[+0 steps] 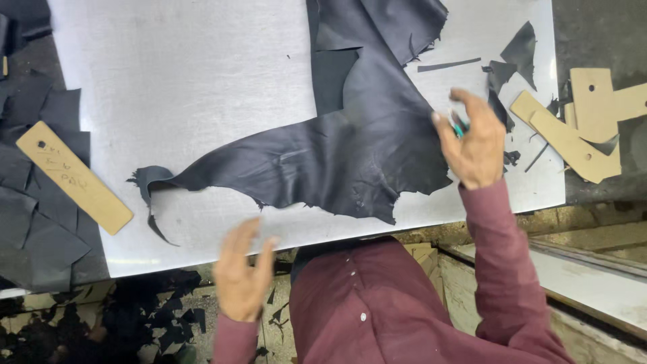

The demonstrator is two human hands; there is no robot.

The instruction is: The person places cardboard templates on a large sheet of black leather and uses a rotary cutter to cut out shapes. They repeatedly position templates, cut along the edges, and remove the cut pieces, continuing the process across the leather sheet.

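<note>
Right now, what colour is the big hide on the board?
The hide is dark navy, nearly black, plain; clearest in the head view.

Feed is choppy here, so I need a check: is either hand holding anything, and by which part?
The right hand pinches a small teal-handled tool between its fingers; the rest of it is hidden. The left hand is open near the board's edge, holding nothing.
</note>
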